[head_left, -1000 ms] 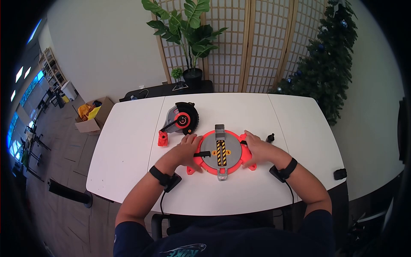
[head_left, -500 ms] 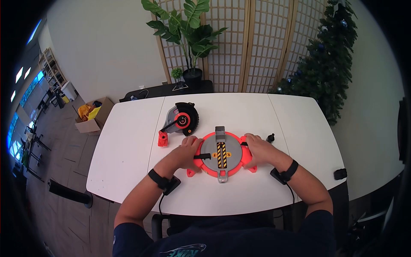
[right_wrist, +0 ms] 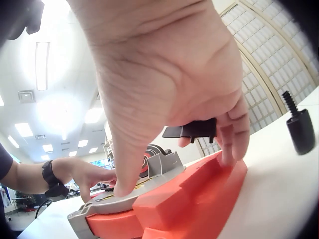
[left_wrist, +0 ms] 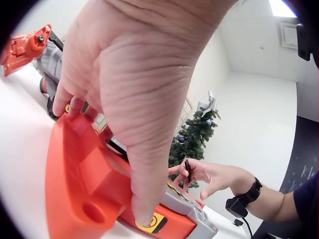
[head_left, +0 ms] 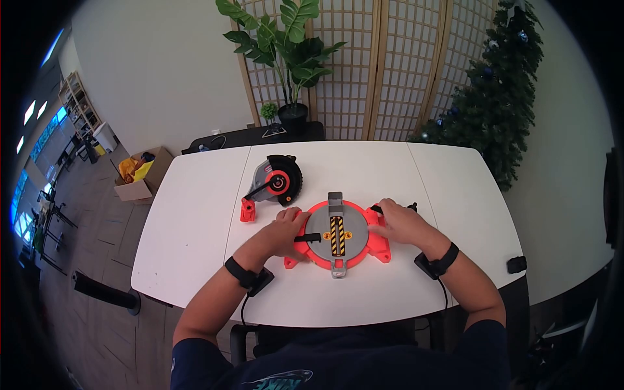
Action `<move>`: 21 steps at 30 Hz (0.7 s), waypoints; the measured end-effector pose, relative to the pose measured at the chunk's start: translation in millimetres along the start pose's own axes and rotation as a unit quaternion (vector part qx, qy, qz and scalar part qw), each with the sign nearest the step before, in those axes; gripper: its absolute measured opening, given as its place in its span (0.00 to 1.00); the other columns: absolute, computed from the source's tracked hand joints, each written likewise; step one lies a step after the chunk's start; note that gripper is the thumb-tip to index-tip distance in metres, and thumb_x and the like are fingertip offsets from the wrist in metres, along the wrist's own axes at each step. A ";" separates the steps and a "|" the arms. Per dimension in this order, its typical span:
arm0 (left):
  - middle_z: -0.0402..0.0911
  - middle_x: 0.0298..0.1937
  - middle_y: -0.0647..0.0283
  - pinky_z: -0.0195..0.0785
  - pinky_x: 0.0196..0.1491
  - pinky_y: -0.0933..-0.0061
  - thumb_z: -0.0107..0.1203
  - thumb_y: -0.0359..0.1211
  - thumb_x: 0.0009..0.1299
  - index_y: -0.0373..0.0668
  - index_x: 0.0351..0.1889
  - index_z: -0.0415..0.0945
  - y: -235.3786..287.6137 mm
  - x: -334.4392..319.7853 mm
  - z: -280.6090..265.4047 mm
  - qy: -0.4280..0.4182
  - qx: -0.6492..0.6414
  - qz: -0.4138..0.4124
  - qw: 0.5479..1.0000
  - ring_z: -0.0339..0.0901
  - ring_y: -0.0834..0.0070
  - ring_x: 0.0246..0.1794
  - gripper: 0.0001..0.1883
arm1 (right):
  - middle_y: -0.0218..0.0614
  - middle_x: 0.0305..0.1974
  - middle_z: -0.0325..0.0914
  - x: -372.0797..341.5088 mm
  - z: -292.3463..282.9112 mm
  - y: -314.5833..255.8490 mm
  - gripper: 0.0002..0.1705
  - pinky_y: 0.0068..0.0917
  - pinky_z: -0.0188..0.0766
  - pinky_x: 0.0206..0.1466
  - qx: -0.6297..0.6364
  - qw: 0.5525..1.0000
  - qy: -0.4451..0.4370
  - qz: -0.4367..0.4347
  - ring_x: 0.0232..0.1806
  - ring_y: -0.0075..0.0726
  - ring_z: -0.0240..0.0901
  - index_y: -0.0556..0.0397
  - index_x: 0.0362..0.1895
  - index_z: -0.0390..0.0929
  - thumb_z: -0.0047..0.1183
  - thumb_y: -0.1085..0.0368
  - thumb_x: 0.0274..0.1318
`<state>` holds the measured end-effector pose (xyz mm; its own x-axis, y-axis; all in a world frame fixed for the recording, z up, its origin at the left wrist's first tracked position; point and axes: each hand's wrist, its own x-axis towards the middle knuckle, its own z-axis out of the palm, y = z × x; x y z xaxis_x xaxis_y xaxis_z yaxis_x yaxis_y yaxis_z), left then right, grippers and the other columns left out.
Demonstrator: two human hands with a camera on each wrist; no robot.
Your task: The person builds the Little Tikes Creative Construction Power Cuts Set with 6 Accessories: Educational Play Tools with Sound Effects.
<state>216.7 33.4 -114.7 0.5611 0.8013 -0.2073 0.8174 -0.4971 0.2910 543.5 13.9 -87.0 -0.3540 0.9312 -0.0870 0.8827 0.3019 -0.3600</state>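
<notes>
Left hand (head_left: 284, 233) gripping toy miter-saw base (head_left: 337, 235), sitting on table (head_left: 185, 260) between my hands; right hand (head_left: 400, 224) holding black pegged plate (right_wrist: 192, 129) just above base's right side. I'm probably fitting or freeing plate; next move calling for level plate, steady base.

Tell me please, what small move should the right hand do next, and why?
Probably lay the black piece on the white table: the right hand holds it above the red base with its pegs free, while the left hand holds the base's other side.
</notes>
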 end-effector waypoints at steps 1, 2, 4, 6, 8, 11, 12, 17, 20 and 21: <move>0.57 0.74 0.47 0.65 0.71 0.50 0.81 0.53 0.40 0.44 0.76 0.55 -1.2 1.2 2.9 0.011 -0.005 0.003 1.000 0.55 0.43 0.76 0.65 | 0.54 0.46 0.75 1.7 3.1 4.2 0.31 0.45 0.75 0.51 0.000 1.000 0.000 0.000 0.47 0.54 0.79 0.64 0.48 0.68 0.61 0.48 0.60; 0.59 0.73 0.47 0.67 0.69 0.50 0.81 0.53 0.38 0.43 0.75 0.57 -1.7 1.8 4.4 0.021 -0.011 0.007 1.000 0.57 0.42 0.75 0.65 | 0.53 0.46 0.75 4.9 8.8 11.8 0.25 0.42 0.74 0.52 0.020 1.000 0.010 -0.012 0.47 0.52 0.78 0.66 0.50 0.68 0.55 0.54 0.65; 0.58 0.74 0.48 0.66 0.70 0.50 0.81 0.52 0.40 0.44 0.76 0.55 1.2 1.0 2.9 0.015 -0.007 0.001 1.000 0.55 0.43 0.76 0.65 | 0.52 0.47 0.75 6.0 8.4 11.5 0.19 0.39 0.74 0.53 0.039 0.999 0.021 -0.024 0.48 0.50 0.77 0.67 0.52 0.68 0.48 0.60 0.71; 0.56 0.75 0.48 0.66 0.71 0.50 0.81 0.51 0.42 0.46 0.77 0.54 2.1 0.8 2.8 0.008 -0.004 -0.005 1.000 0.54 0.44 0.76 0.64 | 0.50 0.49 0.74 5.7 5.0 8.5 0.15 0.37 0.72 0.56 0.048 0.998 -0.010 -0.033 0.51 0.50 0.76 0.65 0.55 0.70 0.41 0.68 0.72; 0.56 0.75 0.50 0.66 0.71 0.50 0.80 0.51 0.43 0.46 0.77 0.53 1.3 1.1 4.2 0.010 -0.009 -0.009 1.000 0.54 0.45 0.77 0.64 | 0.50 0.51 0.73 6.4 7.7 11.9 0.16 0.36 0.72 0.58 0.055 0.997 -0.007 -0.046 0.52 0.49 0.75 0.63 0.57 0.71 0.41 0.69 0.71; 0.55 0.75 0.52 0.65 0.71 0.51 0.80 0.51 0.42 0.46 0.77 0.52 2.0 0.8 2.9 0.001 -0.016 -0.017 1.000 0.54 0.47 0.77 0.65 | 0.49 0.53 0.73 9.7 15.5 18.0 0.17 0.37 0.73 0.58 0.068 0.995 0.012 -0.069 0.52 0.50 0.76 0.60 0.57 0.75 0.42 0.70 0.69; 0.55 0.75 0.52 0.65 0.71 0.51 0.80 0.51 0.42 0.46 0.77 0.52 1.7 1.5 3.2 0.001 -0.016 -0.016 1.000 0.54 0.47 0.77 0.65 | 0.48 0.53 0.73 9.8 15.2 16.8 0.17 0.39 0.74 0.56 0.075 0.994 0.026 -0.079 0.51 0.53 0.77 0.58 0.57 0.77 0.43 0.70 0.68; 0.55 0.76 0.53 0.64 0.72 0.52 0.81 0.51 0.41 0.47 0.78 0.52 2.3 1.9 2.8 -0.004 -0.012 -0.026 1.000 0.53 0.48 0.78 0.66 | 0.46 0.49 0.77 11.4 8.0 9.4 0.17 0.34 0.75 0.58 0.106 0.993 0.034 -0.051 0.50 0.46 0.78 0.58 0.57 0.77 0.50 0.75 0.65; 0.55 0.76 0.53 0.65 0.72 0.52 0.81 0.51 0.40 0.47 0.78 0.52 1.5 1.4 2.7 -0.001 -0.018 -0.024 1.000 0.54 0.48 0.77 0.67 | 0.45 0.44 0.82 15.3 7.4 10.2 0.15 0.35 0.77 0.54 0.148 0.986 0.056 -0.047 0.46 0.46 0.81 0.58 0.52 0.80 0.55 0.76 0.60; 0.55 0.76 0.53 0.65 0.72 0.52 0.81 0.51 0.40 0.47 0.78 0.52 1.0 1.8 3.1 -0.001 -0.018 -0.024 1.000 0.54 0.48 0.77 0.67 | 0.45 0.42 0.84 16.4 7.9 10.6 0.13 0.36 0.77 0.53 0.144 0.985 0.075 -0.055 0.45 0.47 0.81 0.58 0.48 0.82 0.58 0.76 0.58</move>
<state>219.0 33.4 -117.6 0.5209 0.8236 -0.2242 0.8388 -0.4451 0.3135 544.6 30.7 -99.6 -0.3734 0.9225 0.0978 0.7094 0.3519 -0.6107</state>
